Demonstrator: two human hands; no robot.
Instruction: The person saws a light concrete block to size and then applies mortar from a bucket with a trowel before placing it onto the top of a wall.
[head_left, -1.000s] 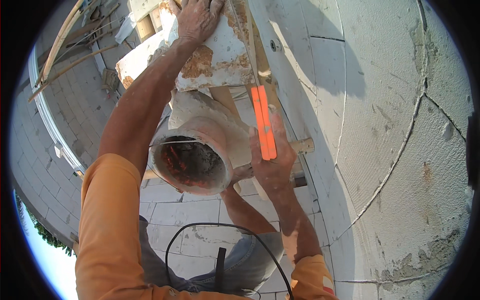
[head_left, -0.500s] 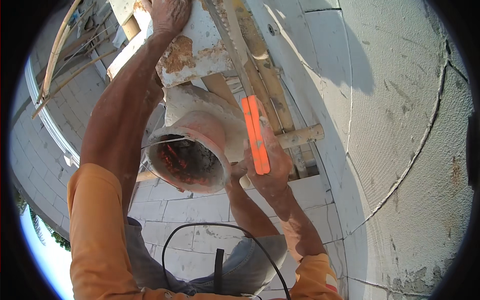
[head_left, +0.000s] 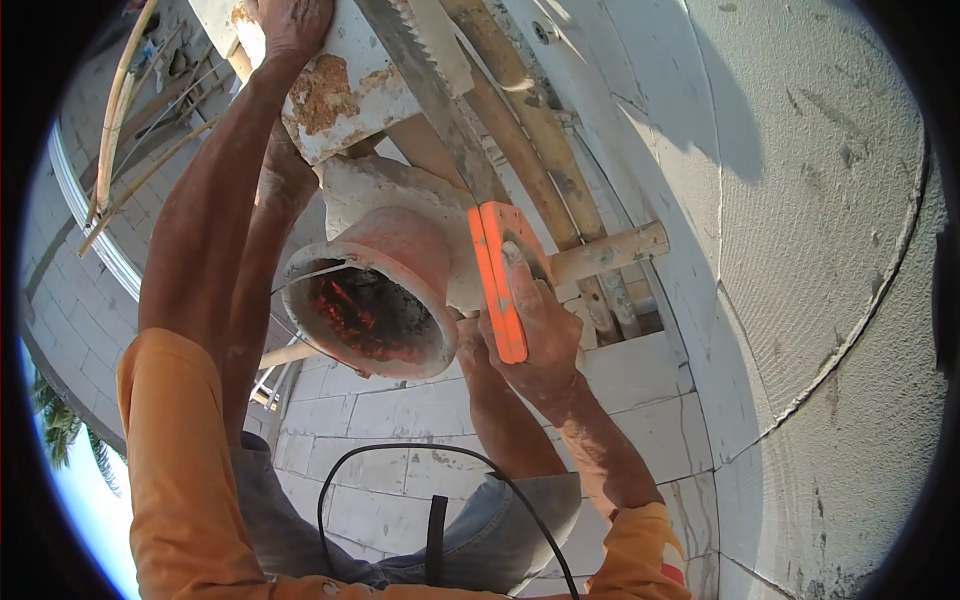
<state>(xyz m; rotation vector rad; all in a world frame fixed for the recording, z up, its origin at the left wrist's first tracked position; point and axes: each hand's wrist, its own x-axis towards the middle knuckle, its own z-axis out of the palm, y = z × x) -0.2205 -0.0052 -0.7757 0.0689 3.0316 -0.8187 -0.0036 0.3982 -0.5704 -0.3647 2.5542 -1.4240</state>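
My left hand (head_left: 292, 22) grips a white, brown-stained block (head_left: 345, 105) at the top, with its fingertips partly out of view. My right hand (head_left: 540, 340) is closed on the orange handle of a hand saw (head_left: 497, 290), whose long toothed blade runs along the block's right side. Below the block, a mortar-crusted bucket (head_left: 425, 245) with a wire handle rests tipped toward me against a rough pale slab (head_left: 350, 185). My bare legs and feet are partly hidden behind my forearms and the bucket.
Bamboo poles (head_left: 560, 170) and a crossbar (head_left: 625, 250) form a platform. A pale block wall (head_left: 820, 250) rises close on the right. Far below lies a block surface (head_left: 370, 440); bamboo sticks (head_left: 112, 150) and a white rail (head_left: 85, 225) are at left.
The saw has been drawn down toward me, showing more blade, and its handle has turned to show more of its side. The block and my left hand now appear farther left and higher.
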